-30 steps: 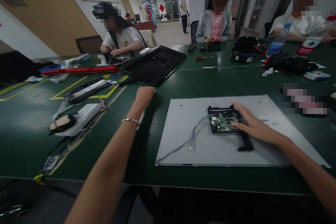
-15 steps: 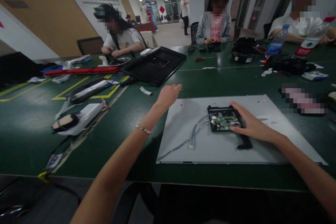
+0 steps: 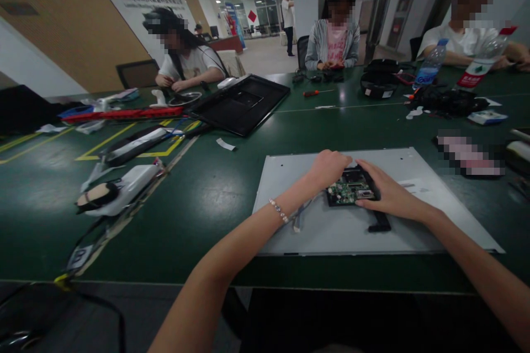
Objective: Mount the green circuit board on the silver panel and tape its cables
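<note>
A green circuit board (image 3: pixel 346 192) sits in a black plastic bracket (image 3: pixel 359 176) on a grey metal panel (image 3: pixel 414 231). My right hand (image 3: pixel 391 190) holds the bracket at its right side, thumb at the near edge and fingers at the far edge. Over the bracket's far left part is my left hand (image 3: pixel 331 168), its fingers pinched together; whatever they hold is too small to make out. Grey cables (image 3: pixel 298 218) run from the board's left, partly covered by my left forearm. A black arm of the bracket (image 3: pixel 380 223) sticks out toward me.
A black monitor housing (image 3: pixel 244 102) lies beyond the panel to the left. An orange-handled screwdriver (image 3: pixel 311 93) is farther back. Bottles (image 3: pixel 430 63), a black pouch (image 3: pixel 377 84) and a pink item (image 3: pixel 470 154) stand or lie right. Several people sit across the green table (image 3: pixel 199 187).
My left hand has swung right, from beyond the panel's far left corner to the bracket. My right hand stays on the bracket. The view has shifted slightly.
</note>
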`<state>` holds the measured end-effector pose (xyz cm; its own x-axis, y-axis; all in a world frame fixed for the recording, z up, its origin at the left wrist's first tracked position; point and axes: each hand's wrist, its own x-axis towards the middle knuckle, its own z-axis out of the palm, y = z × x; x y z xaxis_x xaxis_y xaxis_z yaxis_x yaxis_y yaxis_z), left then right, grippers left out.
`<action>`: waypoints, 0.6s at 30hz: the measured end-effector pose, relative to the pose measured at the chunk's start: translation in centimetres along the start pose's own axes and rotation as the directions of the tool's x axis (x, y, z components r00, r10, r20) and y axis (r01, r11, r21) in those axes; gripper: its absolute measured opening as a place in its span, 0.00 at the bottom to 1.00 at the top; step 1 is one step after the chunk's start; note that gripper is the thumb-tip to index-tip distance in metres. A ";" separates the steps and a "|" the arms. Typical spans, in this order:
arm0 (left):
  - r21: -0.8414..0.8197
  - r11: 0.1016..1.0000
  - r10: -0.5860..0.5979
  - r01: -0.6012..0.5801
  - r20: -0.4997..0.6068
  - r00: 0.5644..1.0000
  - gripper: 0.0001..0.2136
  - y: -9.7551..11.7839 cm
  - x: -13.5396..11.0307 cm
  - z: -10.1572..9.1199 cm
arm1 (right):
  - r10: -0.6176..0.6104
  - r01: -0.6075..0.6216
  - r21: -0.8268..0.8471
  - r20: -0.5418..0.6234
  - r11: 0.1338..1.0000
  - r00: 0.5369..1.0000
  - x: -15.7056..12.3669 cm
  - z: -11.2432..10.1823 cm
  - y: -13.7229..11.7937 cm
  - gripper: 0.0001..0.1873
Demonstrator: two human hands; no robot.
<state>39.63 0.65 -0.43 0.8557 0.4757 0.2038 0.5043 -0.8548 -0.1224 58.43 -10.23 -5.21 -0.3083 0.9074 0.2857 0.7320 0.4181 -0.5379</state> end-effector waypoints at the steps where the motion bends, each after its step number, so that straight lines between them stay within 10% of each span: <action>1: -0.004 1.000 0.010 -0.010 0.005 1.000 0.10 0.1 0.1 0.2 | -0.002 0.002 0.000 0.000 1.000 1.000 0.0 0.0 0.0 0.52; 18: -0.094 0.992 -0.088 0.086 -0.020 0.996 0.12 1.3 0.4 1.3 | -0.042 0.042 0.010 -0.019 0.999 0.999 0.2 0.0 0.0 0.52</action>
<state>40.83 0.00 -1.74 0.8054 0.5450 0.2329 0.5628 -0.8265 -0.0123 58.41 -10.01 -5.16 -0.3269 0.8882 0.3228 0.7124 0.4561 -0.5333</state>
